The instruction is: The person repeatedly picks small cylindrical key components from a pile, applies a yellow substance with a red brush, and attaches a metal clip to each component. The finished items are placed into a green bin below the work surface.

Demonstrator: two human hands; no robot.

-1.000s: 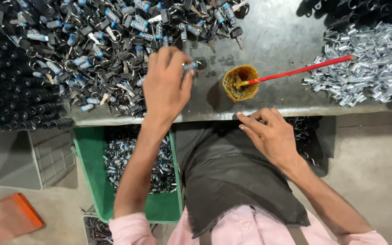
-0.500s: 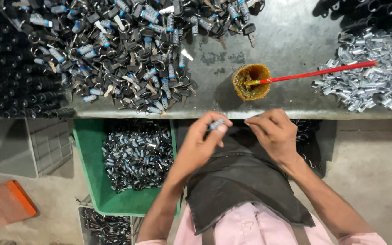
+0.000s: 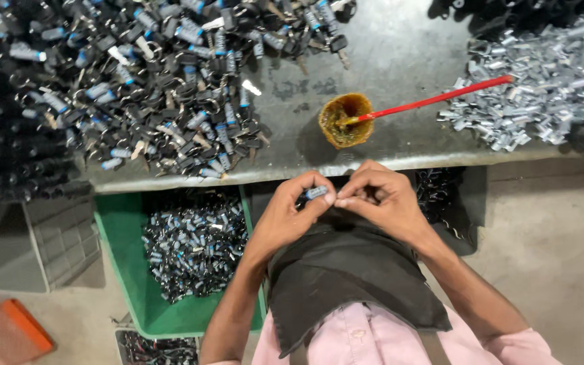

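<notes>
My left hand (image 3: pixel 292 209) pinches a small blue-and-silver cylinder part (image 3: pixel 316 192) between thumb and fingers, just below the table's front edge. My right hand (image 3: pixel 380 203) has come in against it, fingertips touching the same part. Both hands hover over a dark cloth (image 3: pixel 346 270) on my lap. On the grey table (image 3: pixel 400 61) above lies a big heap of black and blue key parts (image 3: pixel 150 88).
A small amber cup (image 3: pixel 346 120) with a red-handled brush (image 3: pixel 441 98) stands near the table edge. A pile of silver metal pieces (image 3: pixel 549 88) lies at the right. A green bin (image 3: pixel 126 270) of assembled parts sits below left; an orange object (image 3: pixel 8 331) lies on the floor.
My left hand left the heap on the table, carrying a small part down to my lap. My right hand moved left and closed in on that part.
</notes>
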